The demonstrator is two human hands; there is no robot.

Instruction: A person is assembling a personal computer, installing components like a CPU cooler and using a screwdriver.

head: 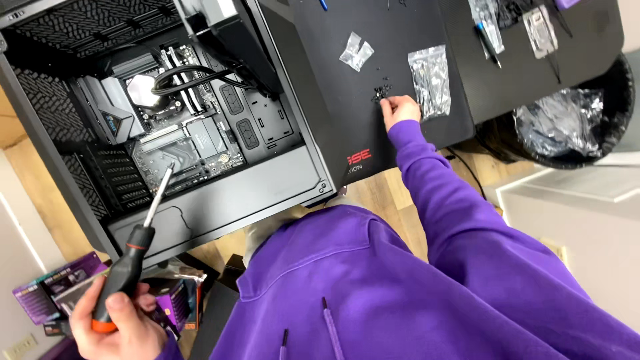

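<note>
Black desk mat (347, 87) fills the background. Tiny black screws (381, 93) lie at the right hand's (401, 109) fingertips, which pinch at them; a slip could scatter them. Left hand (120, 327) grips a screwdriver (130, 250), its tip near the open computer case (220, 200), risking a scratch.

A wood-plank floor (390, 197) is seen below the fingers, a black-lined bin (567, 127) right of them, pale walls beyond.

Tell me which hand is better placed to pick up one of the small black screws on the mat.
Right. The right hand already rests at the pile of screws on the black mat; the left hand is far away, gripping the screwdriver.
</note>
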